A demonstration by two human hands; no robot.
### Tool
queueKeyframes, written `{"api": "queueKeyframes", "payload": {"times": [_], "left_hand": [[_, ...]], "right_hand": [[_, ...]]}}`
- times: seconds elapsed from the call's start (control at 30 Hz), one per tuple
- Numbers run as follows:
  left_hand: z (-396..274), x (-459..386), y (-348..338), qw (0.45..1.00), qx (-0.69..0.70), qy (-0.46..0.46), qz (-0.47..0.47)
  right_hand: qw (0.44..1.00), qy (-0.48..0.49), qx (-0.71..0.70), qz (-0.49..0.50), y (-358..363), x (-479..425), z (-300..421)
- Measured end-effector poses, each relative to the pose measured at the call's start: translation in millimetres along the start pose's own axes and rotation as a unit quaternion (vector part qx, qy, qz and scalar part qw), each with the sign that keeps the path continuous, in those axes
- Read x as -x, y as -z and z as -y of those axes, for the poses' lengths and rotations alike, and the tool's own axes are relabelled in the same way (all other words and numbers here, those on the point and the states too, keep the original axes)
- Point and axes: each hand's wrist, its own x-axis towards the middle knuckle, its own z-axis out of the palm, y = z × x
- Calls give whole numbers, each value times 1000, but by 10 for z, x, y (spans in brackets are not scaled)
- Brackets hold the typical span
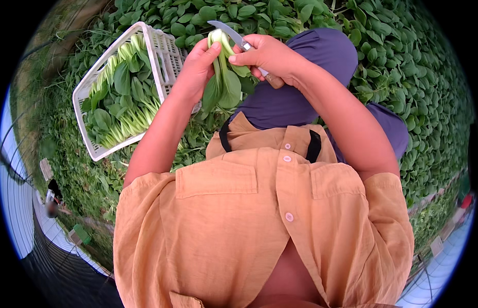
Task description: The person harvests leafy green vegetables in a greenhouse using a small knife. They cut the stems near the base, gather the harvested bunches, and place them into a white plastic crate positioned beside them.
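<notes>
My left hand (202, 63) grips a head of bok choy (223, 73) by its side, with the pale root end up and the green leaves hanging down. In my right hand (264, 56) is a knife (233, 34) with a curved metal blade and a wooden handle; the blade points up and to the left, beside the root end. The right thumb rests near the outer stalks and leaves. To the left, a white plastic crate (146, 50) holds rows of bok choy (121, 100), some leaves lying over the stalks.
Dense leafy plants (427, 88) grow on the right and beyond my hands. My bent knee (327, 50) is close to the right hand. Loose leaves and low greenery (196, 134) lie between the crate and my body. A person (52, 206) is at the far left, near a green container (82, 233).
</notes>
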Motion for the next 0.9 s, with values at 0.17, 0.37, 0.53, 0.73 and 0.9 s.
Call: {"api": "queueKeyframes", "payload": {"times": [0.17, 0.37, 0.53, 0.73, 0.9], "left_hand": [[-10, 55, 408, 988, -127, 17, 87], [-235, 195, 1140, 966, 259, -1, 21], [-297, 270, 1191, 956, 288, -44, -17], [-435, 390, 1793, 969, 141, -92, -182], [-822, 96, 2663, 907, -169, -125, -366]], "right_hand": [[989, -52, -81, 114, 187, 164, -34], [992, 73, 98, -36, 363, 320, 297], [942, 124, 240, -201, 527, 108, 446], [930, 219, 93, -279, 707, 150, 249], [910, 253, 96, -314, 670, 208, 142]]}}
